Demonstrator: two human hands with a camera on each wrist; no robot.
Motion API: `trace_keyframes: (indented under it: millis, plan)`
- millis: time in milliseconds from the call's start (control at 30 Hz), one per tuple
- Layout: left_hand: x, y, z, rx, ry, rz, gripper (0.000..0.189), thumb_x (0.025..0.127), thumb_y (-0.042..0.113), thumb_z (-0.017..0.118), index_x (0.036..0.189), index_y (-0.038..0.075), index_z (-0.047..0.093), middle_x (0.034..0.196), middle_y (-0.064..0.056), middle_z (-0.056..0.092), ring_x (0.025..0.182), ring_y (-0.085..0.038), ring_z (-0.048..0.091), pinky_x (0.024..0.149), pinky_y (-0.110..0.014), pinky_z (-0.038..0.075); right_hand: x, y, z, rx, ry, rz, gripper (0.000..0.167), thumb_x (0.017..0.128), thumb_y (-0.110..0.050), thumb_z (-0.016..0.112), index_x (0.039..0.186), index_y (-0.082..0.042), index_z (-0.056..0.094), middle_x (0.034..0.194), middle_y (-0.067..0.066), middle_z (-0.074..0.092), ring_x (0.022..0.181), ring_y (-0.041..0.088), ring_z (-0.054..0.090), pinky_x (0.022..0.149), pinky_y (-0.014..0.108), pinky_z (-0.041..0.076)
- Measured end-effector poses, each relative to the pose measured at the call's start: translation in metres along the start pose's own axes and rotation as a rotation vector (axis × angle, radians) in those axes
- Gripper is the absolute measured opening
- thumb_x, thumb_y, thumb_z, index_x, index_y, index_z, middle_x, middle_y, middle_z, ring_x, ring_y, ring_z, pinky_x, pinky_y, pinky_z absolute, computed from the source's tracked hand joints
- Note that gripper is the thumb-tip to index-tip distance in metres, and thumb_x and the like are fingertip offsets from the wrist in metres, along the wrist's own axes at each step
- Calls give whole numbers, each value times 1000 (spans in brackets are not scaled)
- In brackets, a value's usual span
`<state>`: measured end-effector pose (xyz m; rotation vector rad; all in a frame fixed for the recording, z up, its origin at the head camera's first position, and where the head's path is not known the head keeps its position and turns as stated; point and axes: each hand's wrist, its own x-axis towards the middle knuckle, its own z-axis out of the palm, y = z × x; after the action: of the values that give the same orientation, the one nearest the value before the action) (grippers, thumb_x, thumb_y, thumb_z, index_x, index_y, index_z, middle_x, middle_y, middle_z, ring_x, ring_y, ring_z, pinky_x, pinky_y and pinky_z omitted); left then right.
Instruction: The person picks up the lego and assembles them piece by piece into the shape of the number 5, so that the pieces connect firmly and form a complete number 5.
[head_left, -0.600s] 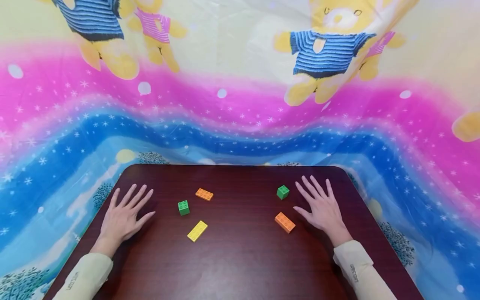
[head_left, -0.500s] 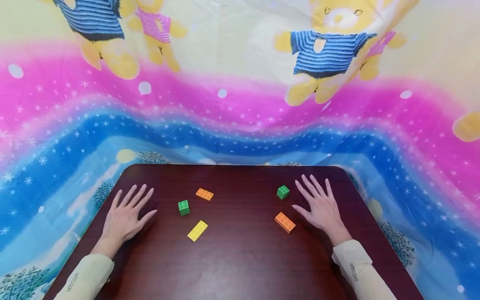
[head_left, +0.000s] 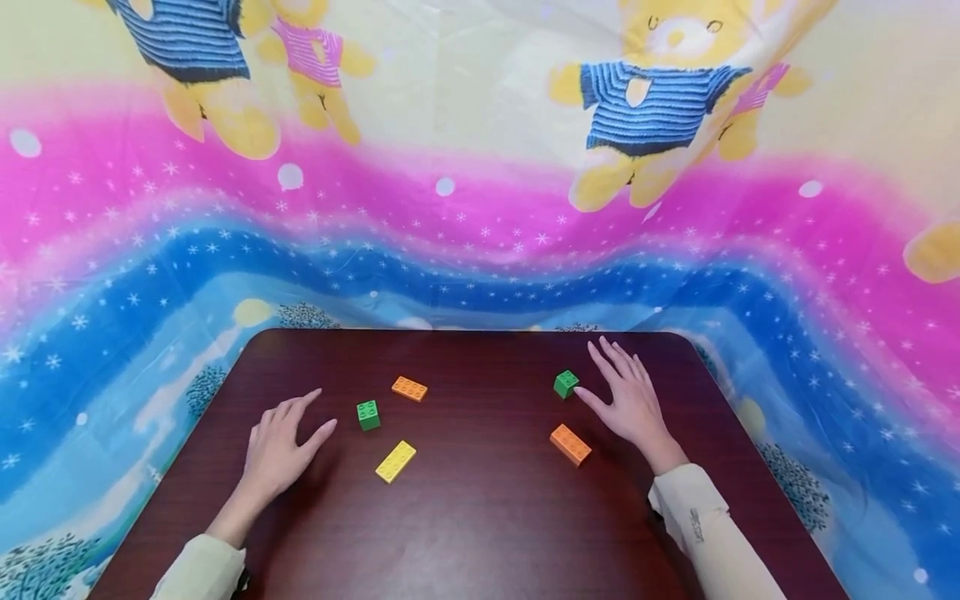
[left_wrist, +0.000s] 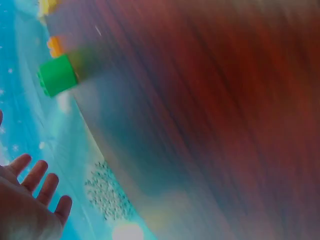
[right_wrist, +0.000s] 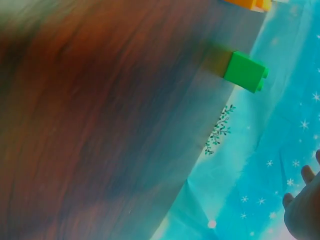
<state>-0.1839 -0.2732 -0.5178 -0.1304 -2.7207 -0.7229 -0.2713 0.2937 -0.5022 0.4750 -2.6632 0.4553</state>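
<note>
At left: left hand (head_left: 276,450) released, near green brick (head_left: 368,415).
Right: right hand (head_left: 628,408) released, contact with far-right green brick (head_left: 566,384) unclear.
Joined: none; five bricks (head_left: 395,462) separate, likely all remaining.

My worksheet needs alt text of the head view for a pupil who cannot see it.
A person's left hand and right hand, gripping nothing, are over a dark table. Between them lie a green brick, an orange brick and a yellow brick on the left, a second green brick and second orange brick on the right. A bear-print cloth hangs behind.
</note>
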Motion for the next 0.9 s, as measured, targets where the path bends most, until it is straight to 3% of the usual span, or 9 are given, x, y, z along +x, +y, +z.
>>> trace_keyframes:
  millis: [200,367,600,900]
  plan:
    - [-5,20,6,-245,-114,-77,65,98,35,72,151,7,48,140,-22,54,123,-39,51,97,-60,46,7,-3,3,127,-48,104,81,97,-50,68,164,-26,30,170,9,29,152,41,29,117,72,26]
    - [-12,34,15,-436,-229,-188,64,97,31,75,149,5,48,136,-20,55,121,-35,57,98,-47,50,11,-4,7,221,-80,166,77,99,-45,68,164,-25,32,168,11,32,150,42,31,114,74,30]
    - [-20,51,28,-547,-322,-280,62,94,23,78,146,4,49,137,-19,58,122,-33,58,98,-38,47,16,-1,14,300,-106,211,74,101,-51,63,162,-21,35,162,17,37,148,42,34,113,72,34]
    - [-25,63,43,-605,-342,-335,60,90,17,81,141,2,54,131,-16,62,116,-27,59,94,-32,48,20,3,25,369,-137,270,72,102,-53,61,161,-20,38,151,19,46,139,41,46,111,67,39]
